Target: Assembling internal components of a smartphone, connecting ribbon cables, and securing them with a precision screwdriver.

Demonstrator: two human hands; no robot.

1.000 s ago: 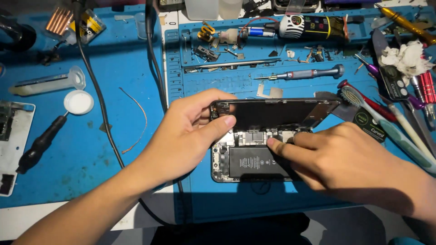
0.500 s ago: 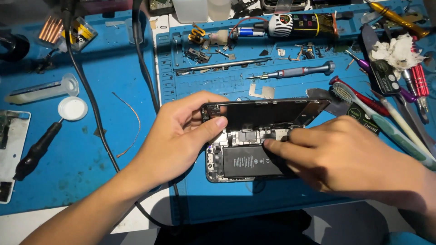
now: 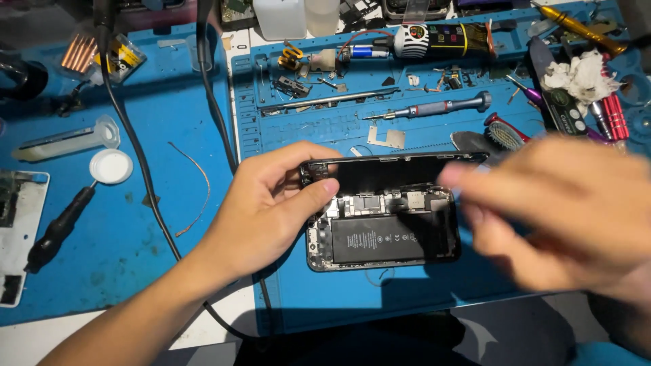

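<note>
left hand [image 3: 271, 203]: pinching raised black glass screen panel [image 3: 400, 173] above opened black smartphone body [image 3: 383, 234]. right hand [image 3: 563, 217]: blurred beside it, grip cannot be told.

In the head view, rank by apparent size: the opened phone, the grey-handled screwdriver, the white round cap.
1. opened phone, held by the left hand
2. grey-handled screwdriver, long but thin
3. white round cap
</note>
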